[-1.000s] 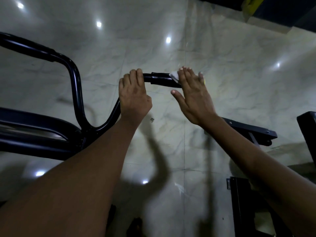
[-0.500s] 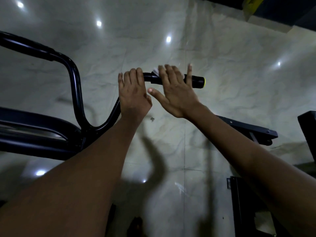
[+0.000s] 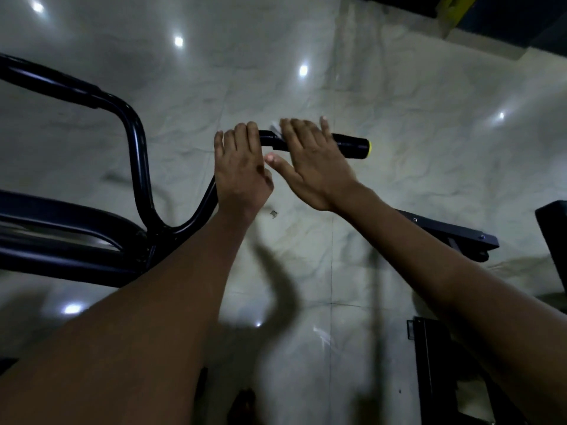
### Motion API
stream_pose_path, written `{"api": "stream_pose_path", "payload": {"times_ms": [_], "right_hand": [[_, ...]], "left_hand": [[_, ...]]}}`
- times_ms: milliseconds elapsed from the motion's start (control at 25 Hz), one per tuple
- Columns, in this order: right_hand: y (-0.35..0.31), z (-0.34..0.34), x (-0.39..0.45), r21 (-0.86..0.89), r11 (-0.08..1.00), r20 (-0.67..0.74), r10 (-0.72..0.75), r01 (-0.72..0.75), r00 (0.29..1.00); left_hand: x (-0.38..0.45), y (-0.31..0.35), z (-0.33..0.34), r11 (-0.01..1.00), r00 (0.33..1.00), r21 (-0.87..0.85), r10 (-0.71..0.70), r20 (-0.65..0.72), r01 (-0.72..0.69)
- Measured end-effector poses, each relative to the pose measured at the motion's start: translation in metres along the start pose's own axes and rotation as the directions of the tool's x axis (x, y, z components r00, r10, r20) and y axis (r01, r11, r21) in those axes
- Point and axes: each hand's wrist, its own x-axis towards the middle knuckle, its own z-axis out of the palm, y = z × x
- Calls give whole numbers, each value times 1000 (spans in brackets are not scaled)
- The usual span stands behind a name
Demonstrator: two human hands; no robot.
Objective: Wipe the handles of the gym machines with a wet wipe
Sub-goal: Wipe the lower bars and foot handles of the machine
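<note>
A black foam handle [image 3: 352, 145] with a yellow end cap [image 3: 370, 146] sticks out to the right from a bent black tube [image 3: 138, 142] of the gym machine. My left hand [image 3: 242, 173] lies over the tube just left of the handle, fingers hooked over it. My right hand [image 3: 313, 161] is laid flat across the handle with straight fingers, pressing a white wet wipe [image 3: 275, 128] against it. Only a corner of the wipe shows above my fingers. The two hands almost touch at the thumb.
The machine's thick black frame [image 3: 61, 234] fills the left side. A black steel arm [image 3: 454, 233] runs behind my right forearm, and more black machine parts [image 3: 435, 363] stand at the lower right. Glossy marble floor [image 3: 399, 96] lies below.
My right hand slid left along the handle with the wipe, from the yellow-capped end toward my left hand, uncovering the cap. The left hand stayed in place.
</note>
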Motion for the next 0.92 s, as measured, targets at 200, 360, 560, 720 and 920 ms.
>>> {"api": "stream_pose_path", "payload": {"times_ms": [200,360,560,720,920], "right_hand": [[30,8,-35,-187,979,-27,-91,85,995],[16,-1,-10,-21,991,-8,129,-129,992],[8,6,-19,-150,989,-7,-17,16,1000],[50,6,-45,-189,982,-1,16,-16,1000],[60,-8,-38,45,981,14,190,-191,982]], "left_hand": [[1,1,2,999,1000,37,13,5,-13],[0,-2,-1,1000,999,14,11,33,-12],[-1,-1,-2,1000,999,3,28,22,-28],[0,0,-1,999,999,36,26,24,-27],[-1,0,-2,999,999,36,20,30,-21]]}}
